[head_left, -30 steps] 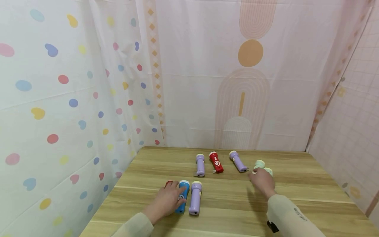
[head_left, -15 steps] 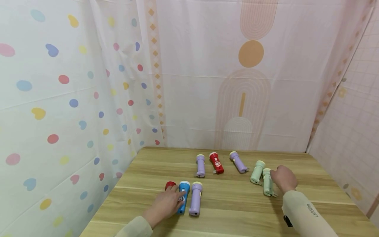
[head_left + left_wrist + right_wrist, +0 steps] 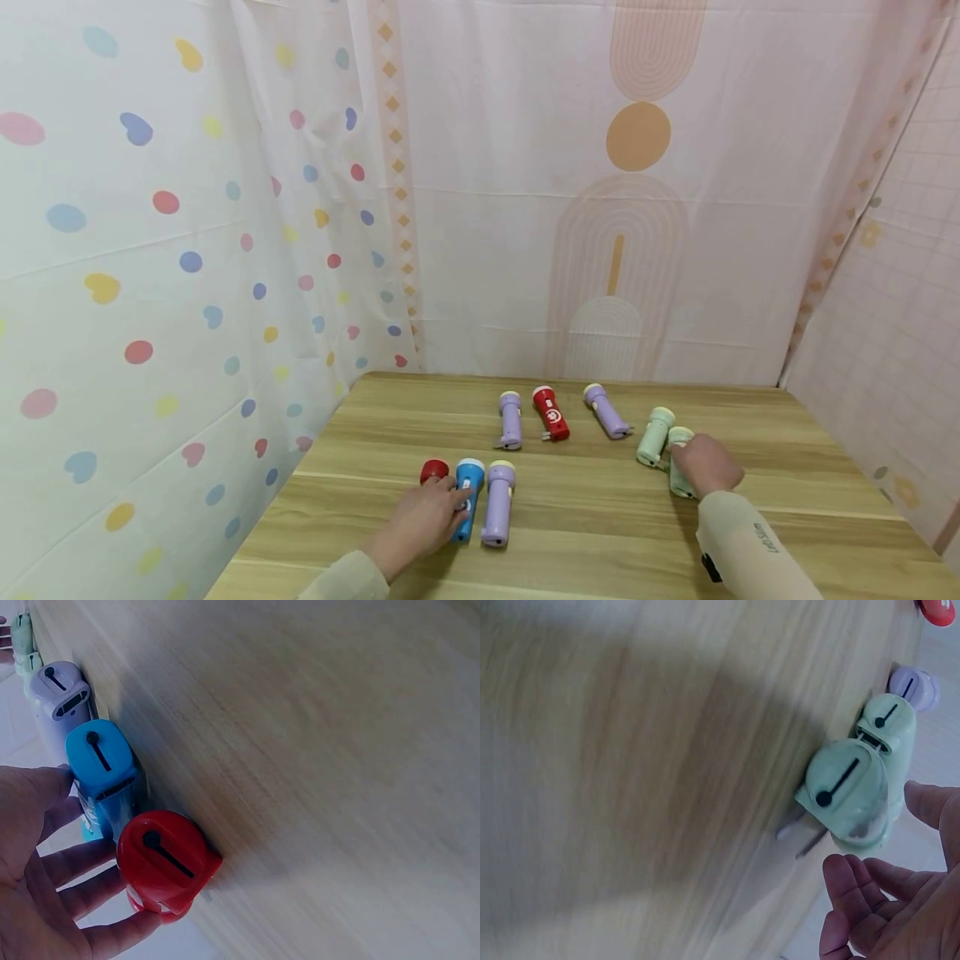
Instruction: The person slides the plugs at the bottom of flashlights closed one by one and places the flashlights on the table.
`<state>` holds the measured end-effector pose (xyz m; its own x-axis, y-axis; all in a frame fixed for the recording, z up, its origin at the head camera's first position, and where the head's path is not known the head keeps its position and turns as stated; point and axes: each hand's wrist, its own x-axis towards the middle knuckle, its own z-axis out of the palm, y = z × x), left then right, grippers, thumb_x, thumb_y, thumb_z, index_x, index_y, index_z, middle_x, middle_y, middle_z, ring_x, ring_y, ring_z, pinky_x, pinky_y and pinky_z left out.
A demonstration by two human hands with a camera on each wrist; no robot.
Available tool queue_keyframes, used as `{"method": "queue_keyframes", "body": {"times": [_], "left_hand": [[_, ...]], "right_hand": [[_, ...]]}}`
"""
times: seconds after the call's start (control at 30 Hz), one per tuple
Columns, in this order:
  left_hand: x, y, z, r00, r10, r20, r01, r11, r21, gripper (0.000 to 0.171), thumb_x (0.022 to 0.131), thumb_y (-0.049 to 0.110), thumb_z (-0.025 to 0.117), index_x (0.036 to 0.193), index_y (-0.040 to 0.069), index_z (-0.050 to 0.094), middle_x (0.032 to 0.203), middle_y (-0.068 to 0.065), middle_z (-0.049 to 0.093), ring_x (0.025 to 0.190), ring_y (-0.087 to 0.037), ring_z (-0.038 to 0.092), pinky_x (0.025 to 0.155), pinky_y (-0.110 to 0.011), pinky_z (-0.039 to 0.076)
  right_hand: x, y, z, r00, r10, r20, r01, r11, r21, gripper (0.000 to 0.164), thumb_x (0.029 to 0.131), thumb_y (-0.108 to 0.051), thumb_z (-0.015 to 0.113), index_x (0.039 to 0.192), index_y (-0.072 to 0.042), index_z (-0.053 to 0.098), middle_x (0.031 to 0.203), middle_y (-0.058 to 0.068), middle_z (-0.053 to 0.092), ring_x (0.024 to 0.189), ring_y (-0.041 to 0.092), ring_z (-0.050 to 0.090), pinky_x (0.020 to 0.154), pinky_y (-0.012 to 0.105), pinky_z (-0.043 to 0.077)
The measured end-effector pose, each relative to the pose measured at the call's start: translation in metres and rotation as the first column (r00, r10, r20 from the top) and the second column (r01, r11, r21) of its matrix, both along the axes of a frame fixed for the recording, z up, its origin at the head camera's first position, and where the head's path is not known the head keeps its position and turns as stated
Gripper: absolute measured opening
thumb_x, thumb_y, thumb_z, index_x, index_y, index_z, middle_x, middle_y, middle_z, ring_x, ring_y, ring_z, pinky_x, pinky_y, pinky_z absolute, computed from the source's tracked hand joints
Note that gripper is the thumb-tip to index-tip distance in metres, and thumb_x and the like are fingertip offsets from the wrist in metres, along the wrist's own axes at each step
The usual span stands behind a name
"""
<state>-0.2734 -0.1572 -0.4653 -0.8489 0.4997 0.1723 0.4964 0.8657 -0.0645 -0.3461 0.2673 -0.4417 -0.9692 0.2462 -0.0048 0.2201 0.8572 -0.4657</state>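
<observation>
In the head view my left hand (image 3: pixel 423 515) rests over a red flashlight (image 3: pixel 434 471) and a blue flashlight (image 3: pixel 469 477), its fingers spread across them. The left wrist view has the fingers (image 3: pixel 86 896) extended against the red flashlight, with the thumb at the blue one. A lilac flashlight (image 3: pixel 498 508) lies just right of the blue one. On the right, my right hand (image 3: pixel 708 467) hovers at a pale green flashlight (image 3: pixel 679 483), partly covering it. Thumb and fingers are apart in the right wrist view, not wrapped around it. A second pale green flashlight (image 3: pixel 656 437) lies beside it.
Farther back on the wooden table (image 3: pixel 585 533) lie a lilac flashlight (image 3: pixel 510 421), a red flashlight (image 3: pixel 551 414) and another lilac flashlight (image 3: pixel 607 412). Several flashlights have metal prongs sticking out at the base. Patterned curtains (image 3: pixel 495 208) stand behind and at both sides.
My right hand went from covering both pale green flashlights to the right of them, then back left over the right-hand one. My left hand has stayed nearly still.
</observation>
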Motion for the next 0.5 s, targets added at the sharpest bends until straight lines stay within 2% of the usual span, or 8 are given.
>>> {"method": "queue_keyframes", "body": {"times": [0.2,0.3,0.5], "left_hand": [[0.0,-0.001,-0.001,1.0,0.003,0.004,-0.003,1.0,-0.006,0.036,0.095,0.034,0.067,0.125,0.016,0.069,0.114,-0.012,0.066,0.102,-0.029,0.064,0.079,-0.046,0.056],[0.0,-0.001,0.0,1.0,0.006,0.02,-0.006,1.0,-0.01,0.036,0.095,0.034,0.066,0.126,0.016,0.069,0.115,-0.012,0.066,0.105,-0.029,0.064,0.082,-0.046,0.056],[-0.001,-0.001,-0.002,1.0,-0.012,-0.017,0.011,1.0,-0.02,0.035,0.094,0.034,0.067,0.124,0.016,0.07,0.111,-0.011,0.066,0.101,-0.029,0.065,0.079,-0.045,0.056]], "right_hand": [[-0.004,-0.004,-0.01,0.999,-0.04,0.0,0.04,0.999,-0.033,0.05,0.095,-0.043,0.055,0.089,0.006,0.065,0.091,0.027,0.063,0.087,0.039,0.06,0.081,0.064,0.044],[-0.005,-0.005,-0.013,0.999,-0.054,0.0,0.054,0.998,-0.045,0.051,0.095,-0.044,0.055,0.088,0.005,0.064,0.093,0.028,0.062,0.088,0.04,0.059,0.082,0.064,0.043],[-0.004,-0.007,-0.016,0.997,-0.074,-0.004,0.074,0.996,-0.055,0.049,0.093,-0.043,0.058,0.087,0.005,0.063,0.092,0.028,0.062,0.089,0.04,0.059,0.08,0.062,0.044]]}}
